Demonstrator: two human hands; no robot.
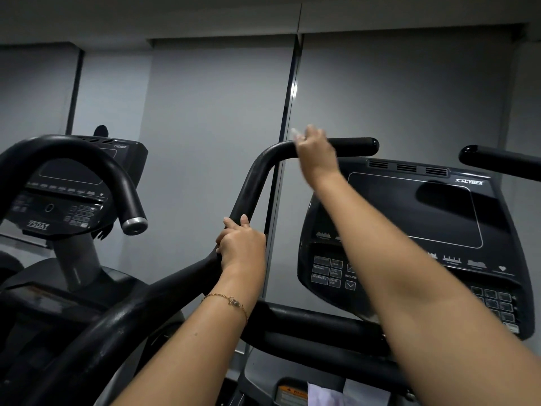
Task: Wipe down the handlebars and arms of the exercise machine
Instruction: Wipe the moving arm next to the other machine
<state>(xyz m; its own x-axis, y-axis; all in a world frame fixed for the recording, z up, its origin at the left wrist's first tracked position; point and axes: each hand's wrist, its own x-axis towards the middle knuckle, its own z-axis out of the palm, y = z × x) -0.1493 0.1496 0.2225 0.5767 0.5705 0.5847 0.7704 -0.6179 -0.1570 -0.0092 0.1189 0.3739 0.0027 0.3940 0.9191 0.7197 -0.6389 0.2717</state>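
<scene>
On the bent handlebar [252,183], likely stiff and slick, your left hand [241,247] grips low; right hand [315,155] above, blurred, grip unclear.

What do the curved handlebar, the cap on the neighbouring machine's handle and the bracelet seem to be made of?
The curved handlebar looks rubber- or foam-coated: matte black, dully scuffed. The cap seems brushed metal: silvery, soft sheen. The bracelet is probably gold-coloured metal chain: thin glinting links.
</scene>
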